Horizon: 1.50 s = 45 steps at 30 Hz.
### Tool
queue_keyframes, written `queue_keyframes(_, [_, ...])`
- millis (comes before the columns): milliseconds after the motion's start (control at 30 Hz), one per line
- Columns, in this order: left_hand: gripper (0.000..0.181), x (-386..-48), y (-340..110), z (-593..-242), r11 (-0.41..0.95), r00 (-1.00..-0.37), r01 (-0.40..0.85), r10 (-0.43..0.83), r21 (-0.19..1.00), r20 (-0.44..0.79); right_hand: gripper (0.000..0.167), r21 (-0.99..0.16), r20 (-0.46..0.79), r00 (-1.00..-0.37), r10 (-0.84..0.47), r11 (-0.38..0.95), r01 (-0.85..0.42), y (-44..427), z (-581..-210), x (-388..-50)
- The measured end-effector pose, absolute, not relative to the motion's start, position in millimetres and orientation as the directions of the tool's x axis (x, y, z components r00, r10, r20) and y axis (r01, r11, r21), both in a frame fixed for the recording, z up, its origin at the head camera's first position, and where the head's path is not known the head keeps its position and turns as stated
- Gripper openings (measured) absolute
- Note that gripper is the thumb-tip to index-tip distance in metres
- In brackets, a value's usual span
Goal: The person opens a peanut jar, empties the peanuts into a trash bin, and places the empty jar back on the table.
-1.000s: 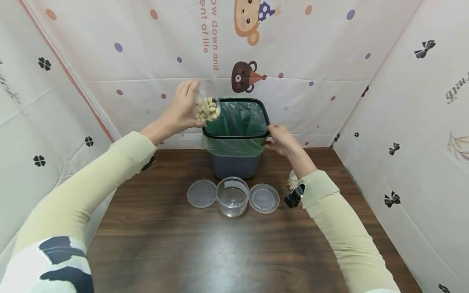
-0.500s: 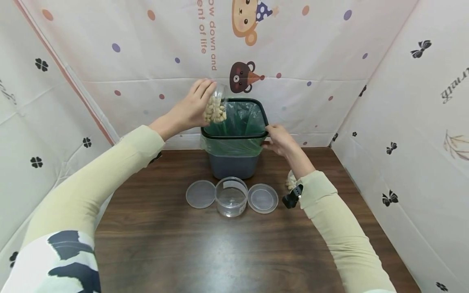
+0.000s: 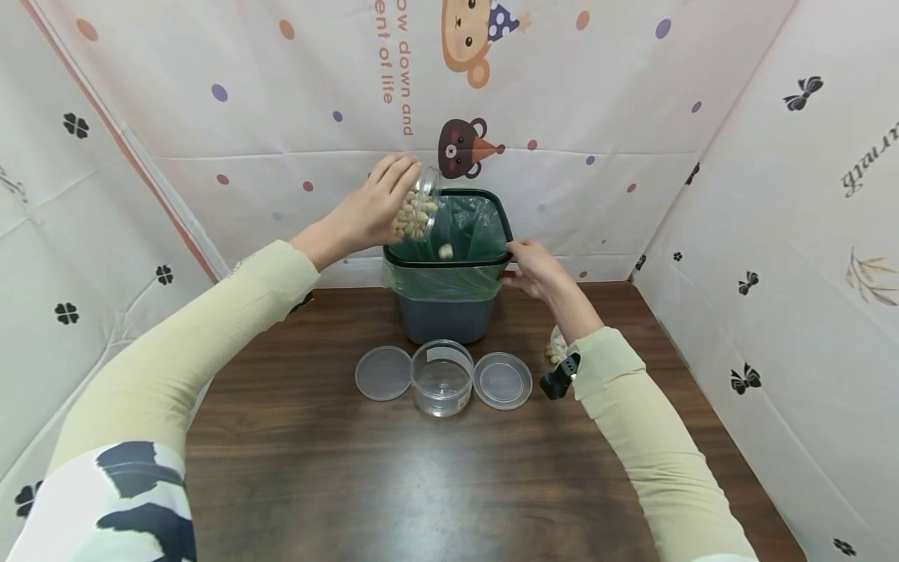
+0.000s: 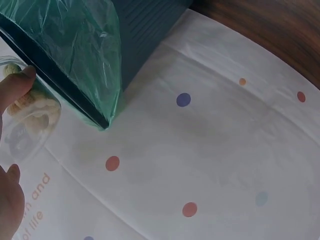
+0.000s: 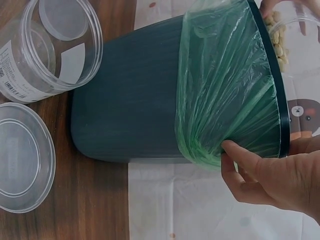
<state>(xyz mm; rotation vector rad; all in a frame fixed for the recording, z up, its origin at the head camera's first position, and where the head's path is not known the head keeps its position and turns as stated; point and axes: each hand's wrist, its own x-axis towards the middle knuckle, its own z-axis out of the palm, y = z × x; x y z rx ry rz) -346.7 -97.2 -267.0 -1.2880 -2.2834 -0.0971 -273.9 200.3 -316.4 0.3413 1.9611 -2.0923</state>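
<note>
My left hand [image 3: 372, 207] grips a clear plastic jar [image 3: 421, 209] of pale nut-like pieces, tilted over the left rim of a dark trash can [image 3: 447, 318]. One pale piece [image 3: 445, 251] shows over the can's opening, apart from the jar. A green plastic bag [image 3: 444, 283] lines the can and folds down outside its black rim. My right hand [image 3: 535, 267] holds the can's right rim; in the right wrist view its thumb and fingers [image 5: 241, 155] pinch the bag there. In the left wrist view the jar [image 4: 35, 120] is partly cut off.
In front of the can, an open clear round container [image 3: 442, 380] stands between a left lid [image 3: 383, 373] and a right lid [image 3: 502, 381]. Another holder of pale pieces [image 3: 556, 347] is partly hidden behind my right wrist. Printed cloth [image 3: 281, 117] hangs behind the wooden table [image 3: 316, 468].
My left hand has moved right and tipped the jar further over the can. A pale piece now appears below its mouth. The right hand keeps its hold on the rim.
</note>
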Motion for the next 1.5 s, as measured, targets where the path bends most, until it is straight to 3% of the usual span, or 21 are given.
queue_keyframes(300, [0.126, -344.9, -95.5, -265.8, 0.534, -0.41, 0.821, 0.797, -0.201, 0.443, 0.058, -0.95, -0.313, -0.949, -0.036, -0.009, 0.313, 203.2, -318.5, -274.1])
queue_keyframes(667, [0.12, -348.0, -94.8, -263.8, 0.492, -0.333, 0.805, 0.836, -0.33, 0.436, 0.057, -0.948, -0.311, -0.949, -0.052, -0.056, 0.313, 202.0, -321.1, -275.1])
queue_keyframes(1233, [0.123, -343.5, -94.0, -260.3, 0.511, -0.365, 0.808, 0.825, -0.294, 0.432, 0.059, -0.95, -0.306, -0.949, -0.074, -0.049, 0.31, 201.3, -318.3, -273.4])
queue_keyframes(1367, [0.103, -345.7, -93.3, -263.3, 0.465, -0.297, 0.773, 0.866, -0.431, 0.403, 0.06, -0.952, -0.301, -0.951, -0.07, -0.042, 0.304, 201.3, -318.5, -272.8])
queue_keyframes(1500, [0.102, -343.8, -93.7, -267.3, 0.443, -0.292, 0.759, 0.887, -0.477, 0.358, 0.06, -0.953, -0.3, -0.952, -0.053, -0.029, 0.302, 201.8, -320.6, -272.9])
